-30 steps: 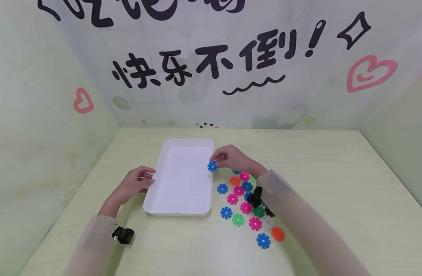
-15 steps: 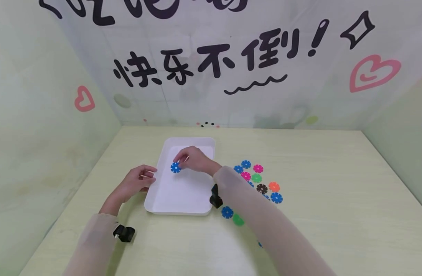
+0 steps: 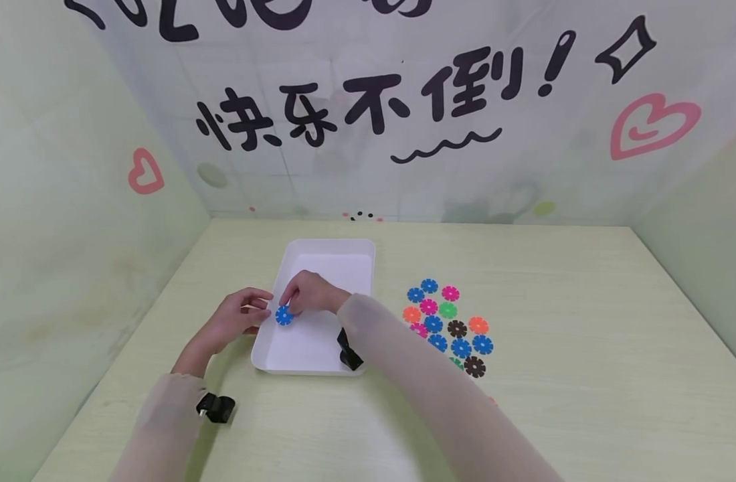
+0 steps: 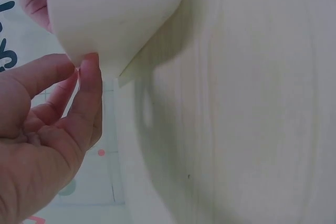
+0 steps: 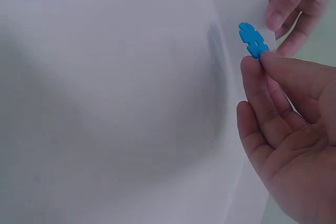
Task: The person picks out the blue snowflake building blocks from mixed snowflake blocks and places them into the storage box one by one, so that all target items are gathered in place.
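Observation:
In the head view my right hand (image 3: pixel 310 292) is over the left side of a white tray (image 3: pixel 344 268), pinching a blue notched plastic disc (image 3: pixel 284 316) between thumb and finger. The right wrist view shows this blue disc (image 5: pixel 251 39) edge-up near the tray's rim, above the tray floor (image 5: pixel 105 103). My left hand (image 3: pixel 238 314) is at the tray's left edge; its thumb and fingertips grip the rim. From the left wrist camera, the fingers of the left hand (image 4: pixel 52 114) meet the tray's outer wall (image 4: pixel 115 14).
Several loose notched discs in blue, pink, orange, green and black, such as a black disc (image 3: pixel 457 329), lie on the table (image 3: pixel 561 321) right of the tray. My right sleeve (image 3: pixel 416 375) covers some of them. A printed backdrop (image 3: pixel 320 187) rises behind the table.
My right hand has carried the blue disc leftward from the tray's right edge, across the tray, and then nearer to me beside the left hand. The left hand stays at the rim.

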Available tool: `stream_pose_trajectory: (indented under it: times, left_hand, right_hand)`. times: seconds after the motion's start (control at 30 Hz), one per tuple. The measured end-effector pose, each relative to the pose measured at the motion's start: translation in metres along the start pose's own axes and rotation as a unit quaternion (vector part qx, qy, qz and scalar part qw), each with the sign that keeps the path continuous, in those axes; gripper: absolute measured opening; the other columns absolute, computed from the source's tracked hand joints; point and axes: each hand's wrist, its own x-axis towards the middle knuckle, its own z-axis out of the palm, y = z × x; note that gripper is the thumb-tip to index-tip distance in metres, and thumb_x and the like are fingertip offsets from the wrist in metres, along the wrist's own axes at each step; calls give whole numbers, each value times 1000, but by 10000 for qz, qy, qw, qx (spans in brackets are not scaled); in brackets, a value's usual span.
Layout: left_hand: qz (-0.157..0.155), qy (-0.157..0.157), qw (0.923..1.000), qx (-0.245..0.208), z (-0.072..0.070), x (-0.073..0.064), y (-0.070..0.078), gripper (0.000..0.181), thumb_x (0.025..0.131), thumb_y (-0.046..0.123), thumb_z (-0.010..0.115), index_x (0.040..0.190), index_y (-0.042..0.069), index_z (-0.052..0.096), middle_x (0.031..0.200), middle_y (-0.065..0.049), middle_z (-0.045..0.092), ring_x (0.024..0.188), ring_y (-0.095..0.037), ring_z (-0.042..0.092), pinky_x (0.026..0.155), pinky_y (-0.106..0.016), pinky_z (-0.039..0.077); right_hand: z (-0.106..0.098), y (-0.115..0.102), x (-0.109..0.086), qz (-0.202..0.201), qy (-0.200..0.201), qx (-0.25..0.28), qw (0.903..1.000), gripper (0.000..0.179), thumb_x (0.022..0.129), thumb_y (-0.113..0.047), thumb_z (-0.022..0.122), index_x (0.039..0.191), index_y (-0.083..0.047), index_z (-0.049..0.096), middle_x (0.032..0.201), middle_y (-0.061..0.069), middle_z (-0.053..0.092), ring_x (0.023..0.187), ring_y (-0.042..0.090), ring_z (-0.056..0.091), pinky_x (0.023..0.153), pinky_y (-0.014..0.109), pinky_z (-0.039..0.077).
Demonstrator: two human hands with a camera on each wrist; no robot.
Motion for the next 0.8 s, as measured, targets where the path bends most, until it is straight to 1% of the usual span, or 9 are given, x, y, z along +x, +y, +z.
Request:
stream_pose_trajectory:
  times: [0.17, 0.3, 0.37, 0.5, 0.67, 0.8]
  left_hand:
    - [97, -13, 9999, -95, -1, -1, -1, 38, 90, 7, 57, 125, -4, 45, 107, -19, 50, 91, -27, 55, 70, -34, 54]
    - [96, -16, 9999, -107, -1, -1, -1, 38, 90, 7, 57, 125, -4, 45, 107, -19, 50, 90, -26, 55, 71, -34, 54]
    - [90, -12, 9999, -78, -1, 0, -1, 38, 90, 7, 57, 125, -4, 45, 107, -19, 50, 91, -27, 55, 71, -34, 54]
    - [67, -17, 10000, -64, -1, 1, -1, 38, 90, 6, 57, 125, -4, 45, 107, -19, 50, 92, -29, 55, 71, -35, 54]
    - [64, -43, 10000, -44, 0, 1, -3, 37, 90, 7, 57, 125, -3, 45, 107, -19, 50, 92, -28, 55, 71, -34, 54]
    - [17, -53, 10000, 16, 0, 2, -3, 37, 91, 7, 56, 124, -2, 46, 107, -18, 50, 92, -27, 55, 72, -34, 54]
  right_hand:
    - [10, 0, 3, -64, -198, -122, 9997, 11, 80, -1, 68, 91, -2, 72, 74, 2, 67, 62, 8, 56, 60, 15, 45]
    - [14, 0, 3, -85, -243, -251, 9994, 11, 80, 0, 68, 89, -1, 72, 73, 2, 67, 61, 7, 57, 59, 14, 45]
    - [15, 0, 3, -54, -211, -350, 9991, 11, 80, 0, 67, 90, -2, 72, 73, 2, 67, 61, 6, 57, 59, 14, 45]
    - [15, 2, 4, 76, -242, -388, 9989, 12, 81, 0, 66, 91, -2, 72, 73, 1, 67, 62, 7, 57, 59, 14, 45]
    - [15, 2, 6, 125, -262, -312, 9991, 13, 81, -1, 66, 93, -1, 71, 72, 1, 66, 61, 8, 58, 59, 15, 46]
    - [12, 0, 6, 219, -296, -266, 9990, 18, 81, -2, 66, 99, 0, 69, 73, 2, 65, 62, 10, 60, 60, 15, 46]
